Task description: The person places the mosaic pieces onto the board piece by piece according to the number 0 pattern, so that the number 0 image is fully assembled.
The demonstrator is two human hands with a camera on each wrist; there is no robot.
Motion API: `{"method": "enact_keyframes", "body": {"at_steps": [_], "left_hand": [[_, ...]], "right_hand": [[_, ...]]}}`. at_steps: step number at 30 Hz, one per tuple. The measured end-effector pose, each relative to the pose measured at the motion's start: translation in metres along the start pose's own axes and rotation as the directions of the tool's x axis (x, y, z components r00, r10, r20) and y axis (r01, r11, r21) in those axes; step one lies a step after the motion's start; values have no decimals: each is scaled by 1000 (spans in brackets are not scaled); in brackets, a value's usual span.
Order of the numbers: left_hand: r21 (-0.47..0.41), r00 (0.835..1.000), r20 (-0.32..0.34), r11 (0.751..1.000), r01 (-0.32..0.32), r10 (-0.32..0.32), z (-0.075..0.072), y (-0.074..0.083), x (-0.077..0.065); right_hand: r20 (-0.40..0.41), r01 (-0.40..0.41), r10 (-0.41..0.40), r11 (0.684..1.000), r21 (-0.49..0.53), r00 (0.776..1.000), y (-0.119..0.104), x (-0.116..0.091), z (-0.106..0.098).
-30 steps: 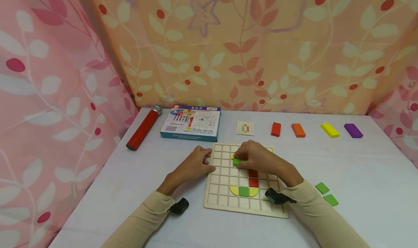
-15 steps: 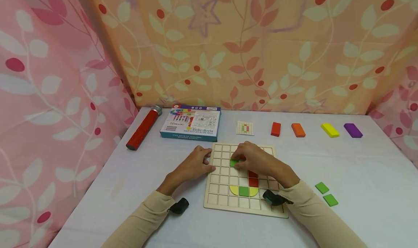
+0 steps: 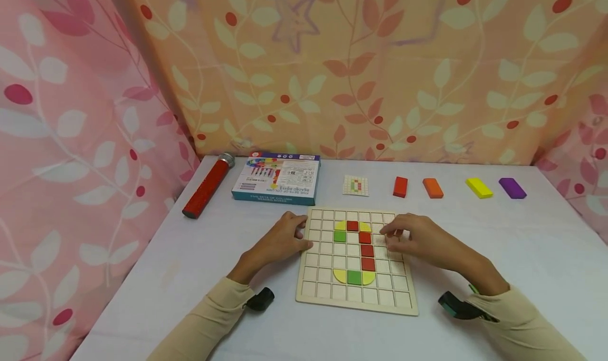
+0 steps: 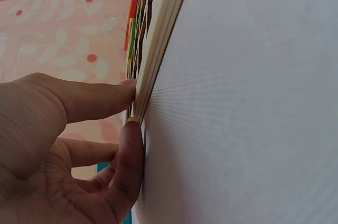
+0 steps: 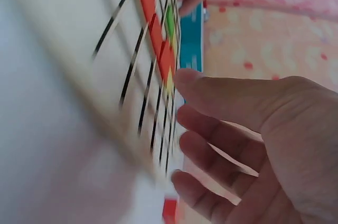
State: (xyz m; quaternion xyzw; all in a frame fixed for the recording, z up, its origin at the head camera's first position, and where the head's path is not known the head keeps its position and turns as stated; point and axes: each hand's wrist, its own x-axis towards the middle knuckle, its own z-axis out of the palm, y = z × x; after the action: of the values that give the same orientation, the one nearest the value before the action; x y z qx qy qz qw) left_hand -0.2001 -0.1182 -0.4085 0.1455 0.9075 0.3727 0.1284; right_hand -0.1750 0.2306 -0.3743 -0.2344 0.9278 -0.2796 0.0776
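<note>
A wooden grid board (image 3: 328,290) lies on the white table, bearing red tiles (image 3: 367,250), green tiles (image 3: 340,236) and yellow rounded corner pieces. My left hand (image 3: 280,239) holds the board's left edge; in the left wrist view, the thumb (image 4: 100,100) and a bent finger (image 4: 131,147) meet its rim. My right hand (image 3: 418,239) hovers over the board's right side, fingers loosely bent, nothing between them. In the right wrist view the thumb (image 5: 227,94) stands apart from the fingertips. Behind the right wrist, only a sliver of a loose green tile (image 3: 472,288) shows.
Behind the board stand a flat box (image 3: 277,179) and a small pattern card (image 3: 355,185). A red cylinder with a silver end (image 3: 209,187) lies left. Red (image 3: 400,187), orange (image 3: 433,188), yellow (image 3: 479,188) and purple (image 3: 512,188) blocks line the back right. Patterned cloth surrounds the table.
My right hand has let go of a green tile, which now sits in a cell at the upper left of the pattern, and has moved right. The left hand stays at the board's edge.
</note>
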Motion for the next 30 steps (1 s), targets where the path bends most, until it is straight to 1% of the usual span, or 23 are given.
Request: {"method": "enact_keyframes", "body": {"at_steps": [2,8,15,19,24,27,30], "left_hand": [[-1,1000,2,1000,-2,2,-1,0,0],[-6,1000,-1,1000,-13,13,-1,0,1],[-10,1000,-1,1000,-11,11,0,-1,0],[-9,1000,0,1000,-11,11,0,-2,1],[-8,1000,-2,1000,-17,17,-1,-1,0],[-10,1000,-4,1000,-16,16,-1,0,-1],[-10,1000,-3,1000,-12,12,-1,0,-1]], "right_hand": [[0,-19,19,1000,-20,1000,10,-15,-8],[19,-135,137,989,-64,990,44,-54,-25],[48,-212,216,975,-68,975,75,-86,-36],[36,-223,226,972,-79,973,84,-95,-38],[5,-252,254,962,-102,967,87,-97,-36],[5,-266,268,957,-118,963,88,-98,-35],[19,-269,273,957,-111,962,89,-100,-35]]}}
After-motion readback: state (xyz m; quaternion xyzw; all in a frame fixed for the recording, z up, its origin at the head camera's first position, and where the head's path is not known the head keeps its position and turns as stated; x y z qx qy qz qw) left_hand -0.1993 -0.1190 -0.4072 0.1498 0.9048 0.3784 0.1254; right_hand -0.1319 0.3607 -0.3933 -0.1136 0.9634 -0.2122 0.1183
